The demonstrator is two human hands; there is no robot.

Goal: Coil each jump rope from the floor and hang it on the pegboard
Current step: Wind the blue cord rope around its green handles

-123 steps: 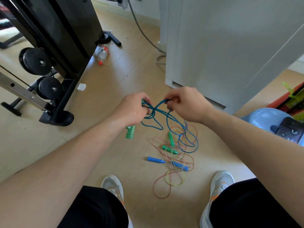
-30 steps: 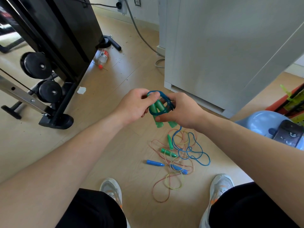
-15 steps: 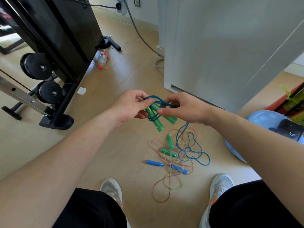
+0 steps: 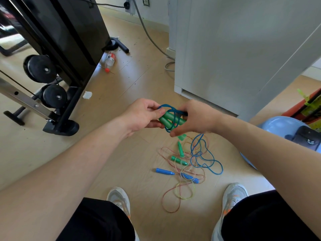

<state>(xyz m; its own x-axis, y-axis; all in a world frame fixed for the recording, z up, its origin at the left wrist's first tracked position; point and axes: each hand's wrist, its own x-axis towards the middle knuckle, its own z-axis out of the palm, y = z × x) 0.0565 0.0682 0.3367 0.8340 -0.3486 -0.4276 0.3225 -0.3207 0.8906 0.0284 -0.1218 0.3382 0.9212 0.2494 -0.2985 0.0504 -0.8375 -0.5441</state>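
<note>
Blue jump rope [image 4: 178, 120] held in both hands above the floor [image 4: 132, 162] — part wound, part loose.

We see its two pale green handles [image 4: 165, 120] lying side by side, with the thin blue cord [image 4: 165, 105] looped round them in a few turns. The left hand [image 4: 141, 115] pinches the handles' near ends between thumb and fingers, and the right hand [image 4: 195, 119] curls round the far ends and the loops. The rest of the cord drops from the right hand to a loose tangle on the floor, overlapping two more ropes [image 4: 178, 160] — pink-and-yellow cords, one pair of green handles, one of blue. A bottle [image 4: 110, 60] by the black machine [image 4: 69, 40] bears a red-and-white label; we cannot read it.
</note>
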